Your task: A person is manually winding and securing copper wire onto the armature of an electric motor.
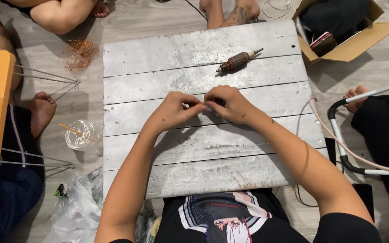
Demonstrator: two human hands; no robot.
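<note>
I find a small part, mostly hidden, pinched between my two hands over the middle of the whitewashed plank board. Only an orange-copper sliver shows; its exact kind I cannot tell. I judge it light, thin and easily bent, best held by fingertips close to each end. My left hand is closed narrowly on one end, my right hand closed on the other, the fingertips nearly touching. Beyond them a motor armature lies on the board, apart. Left of the board stand a clear plastic cup and a copper wire tangle.
</note>
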